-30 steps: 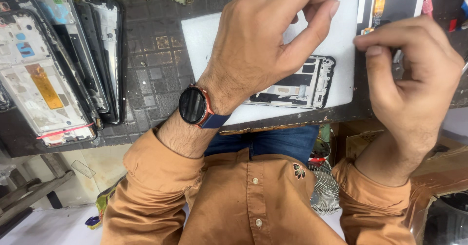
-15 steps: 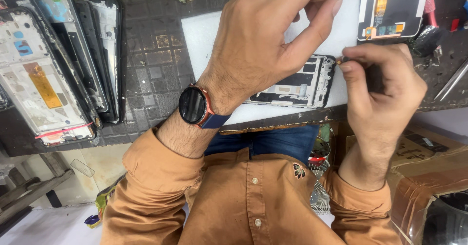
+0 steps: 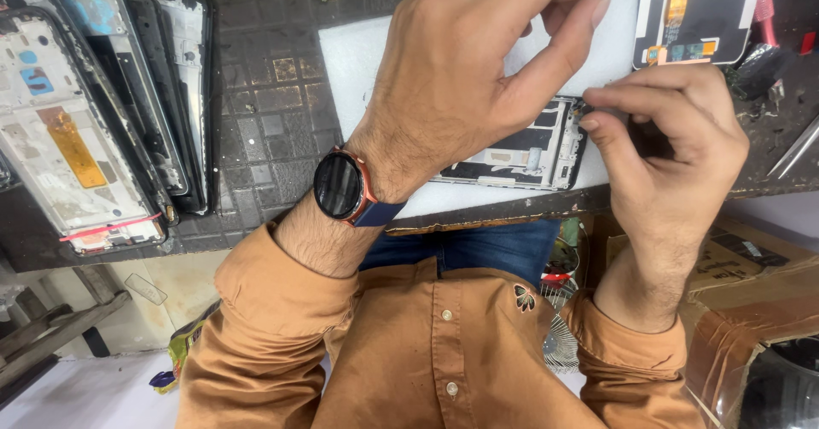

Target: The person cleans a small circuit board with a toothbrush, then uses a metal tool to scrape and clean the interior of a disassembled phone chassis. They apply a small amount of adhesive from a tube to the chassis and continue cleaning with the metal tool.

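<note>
while the right hand (image 3: 670, 143) curls its fingers shut round a small dark tool whose tip is hidden, its pinched fingertips (image 3: 597, 118) sit at the right end of the opened black phone frame with exposed inner parts (image 3: 533, 147), just touching that short edge. the frame lies in the middle of the picture with its long axis running left to right, so it stretches leftward away from that grip. the left hand (image 3: 465, 71), wearing a round black wristwatch with a blue strap (image 3: 341, 188), arches over the frame from the left and covers most of it; its thumb and forefinger close toward each other above the frame's far edge, but i cannot tell whether they pinch anything. both grips are near the frame's right end. under the frame is a white rectangular mat (image 3: 358, 54) on the dark, gridded bench (image 3: 264, 96). a phone display panel with an orange flex ribbon (image 3: 695, 11) lies at the upper right. stacked phone frames and screens (image 3: 77, 139) lean at the left edge.
</note>
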